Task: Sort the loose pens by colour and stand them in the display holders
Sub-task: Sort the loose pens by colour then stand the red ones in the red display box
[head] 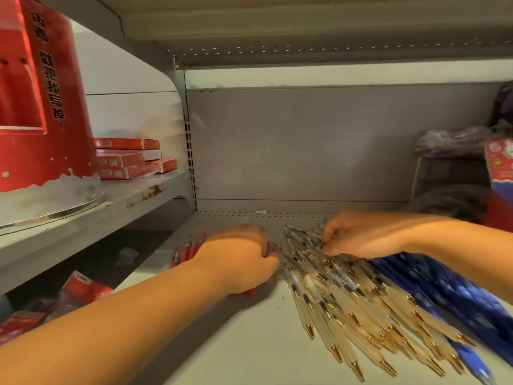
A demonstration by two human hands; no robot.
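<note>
Loose pens lie in three colour groups on a pale shelf (249, 343). Several red pens (186, 250) lie at the left; my left hand (244, 257) lies over them with its fingers curled round the bundle. In the middle spreads a fan of cream pens (344, 304) with gold tips pointing toward me. My right hand (358, 234) rests on their far ends, fingertips pinching at one pen. Several blue pens (449, 290) lie at the right, partly under my right forearm. No display holder is in view.
A tall red display stand (41, 101) and stacked red boxes (130, 159) sit on a higher shelf at the left. Red packets (83, 287) lie below it. A red-and-blue box (499, 165) and dark bundles (455, 143) stand at the right. The grey back wall (305, 145) is close.
</note>
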